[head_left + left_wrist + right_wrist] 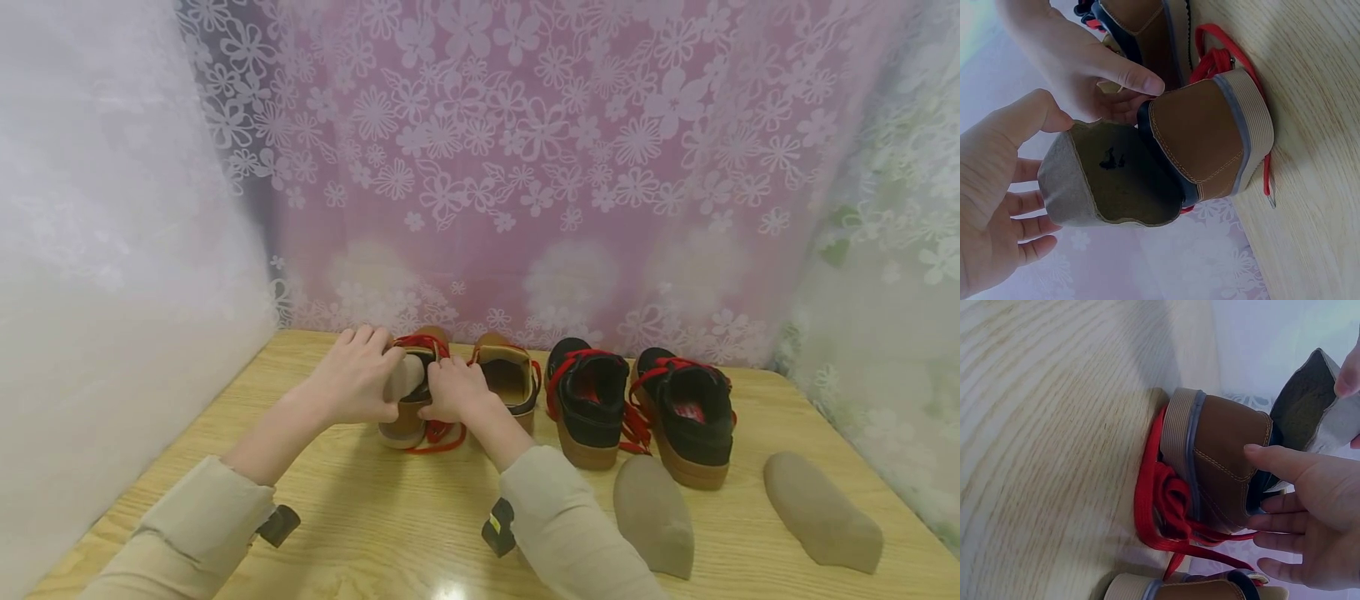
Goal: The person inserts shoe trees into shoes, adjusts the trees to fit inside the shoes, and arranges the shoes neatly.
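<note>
- location: the grey shoe insert (405, 375) sits partly in the mouth of the left-hand brown shoe (1229, 437), at 7 o'clock from the centre of the head view, on the desk (390, 517).
- left grip (352, 379): pinching the insert, thumb on the top rim, fingers on the opposite side.
- right grip (457, 387): loosely extended at the shoe's collar, thumb against the heel; firm pressure from its fingers cannot be confirmed.
- recommended practice: brace the heel so the shoe does not slide, and keep the insert in line with the sole. a tilted insert would probably snag on the collar.
- recommended practice: spread the thumb and finger load evenly; the hollow wall looks thin and could buckle. keep the red lace (1147, 487) clear of the opening.
- hidden: the insert's toe end, inside the shoe; the direction of travel cannot be told.
- hard to make out: the dark mark inside the insert, seen in the left wrist view.
- cut off: the second brown shoe (1204, 592), at 6 o'clock in the right wrist view.
</note>
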`<state>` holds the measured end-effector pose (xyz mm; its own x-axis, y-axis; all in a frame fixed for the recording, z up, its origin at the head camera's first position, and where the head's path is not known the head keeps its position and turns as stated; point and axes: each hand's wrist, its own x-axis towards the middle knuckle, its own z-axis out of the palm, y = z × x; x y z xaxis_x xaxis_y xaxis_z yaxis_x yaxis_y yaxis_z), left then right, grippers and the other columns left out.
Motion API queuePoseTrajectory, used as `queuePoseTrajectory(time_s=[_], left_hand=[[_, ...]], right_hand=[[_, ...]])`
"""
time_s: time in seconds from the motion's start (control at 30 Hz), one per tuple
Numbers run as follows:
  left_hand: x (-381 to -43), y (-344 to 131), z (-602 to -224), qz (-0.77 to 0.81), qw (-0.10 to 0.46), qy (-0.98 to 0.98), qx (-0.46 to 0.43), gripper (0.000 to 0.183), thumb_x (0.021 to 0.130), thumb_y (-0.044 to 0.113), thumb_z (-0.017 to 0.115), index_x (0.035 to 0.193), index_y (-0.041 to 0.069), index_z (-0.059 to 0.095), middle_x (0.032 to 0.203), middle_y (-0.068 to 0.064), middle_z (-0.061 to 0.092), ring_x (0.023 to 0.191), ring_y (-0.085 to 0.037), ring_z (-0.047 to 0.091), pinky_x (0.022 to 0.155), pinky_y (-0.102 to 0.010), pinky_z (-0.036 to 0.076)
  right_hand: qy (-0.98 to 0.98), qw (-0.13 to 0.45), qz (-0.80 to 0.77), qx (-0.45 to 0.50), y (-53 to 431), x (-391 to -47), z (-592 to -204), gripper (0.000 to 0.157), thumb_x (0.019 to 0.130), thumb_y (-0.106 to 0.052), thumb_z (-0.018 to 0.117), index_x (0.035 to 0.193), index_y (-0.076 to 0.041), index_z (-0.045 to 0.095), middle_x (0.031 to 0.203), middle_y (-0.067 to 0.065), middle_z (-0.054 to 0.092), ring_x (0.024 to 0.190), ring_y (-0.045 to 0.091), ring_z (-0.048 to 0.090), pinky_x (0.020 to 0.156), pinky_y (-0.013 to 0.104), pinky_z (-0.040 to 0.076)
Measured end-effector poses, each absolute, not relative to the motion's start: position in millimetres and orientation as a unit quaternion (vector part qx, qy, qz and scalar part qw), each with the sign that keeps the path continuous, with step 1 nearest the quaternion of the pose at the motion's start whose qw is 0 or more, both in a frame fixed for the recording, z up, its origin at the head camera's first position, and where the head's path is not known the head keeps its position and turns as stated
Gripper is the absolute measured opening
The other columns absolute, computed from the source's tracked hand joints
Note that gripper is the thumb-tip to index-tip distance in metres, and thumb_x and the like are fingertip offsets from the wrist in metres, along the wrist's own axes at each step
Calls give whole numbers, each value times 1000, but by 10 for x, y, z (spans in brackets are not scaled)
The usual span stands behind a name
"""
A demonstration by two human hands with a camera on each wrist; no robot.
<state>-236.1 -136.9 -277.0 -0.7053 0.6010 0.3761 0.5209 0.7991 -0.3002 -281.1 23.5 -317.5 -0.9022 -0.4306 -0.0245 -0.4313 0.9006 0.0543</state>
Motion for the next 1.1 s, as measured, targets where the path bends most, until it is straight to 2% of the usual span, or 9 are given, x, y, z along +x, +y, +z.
queuePoseTrajectory(time_s=[0.47,0.73,1.1], left_hand=[[-2368,-1327,-2779,84,242,-916,-310,54,61,38,71,102,5,59,91,-10,51,88,-30,47,76,-43,37],[-2394,-1314,-2840,79,247,-916,-307,54,62,39,72,100,3,59,94,-11,52,90,-31,48,78,-44,37],[-2451,-1310,-2918,53,280,-906,-313,52,62,36,75,99,2,60,89,-11,47,85,-29,45,75,-42,36]], right_hand=[[977,-7,15,-215,258,-2796,-3216,61,79,-52,66,120,-9,53,122,5,53,116,24,44,92,44,37],[976,-20,29,-215,246,-2790,-3257,63,79,-59,62,118,-10,54,116,3,55,111,21,47,89,42,38],[976,-29,32,-213,247,-2811,-3298,69,79,-60,60,124,-9,50,121,4,53,113,22,46,91,43,37]])
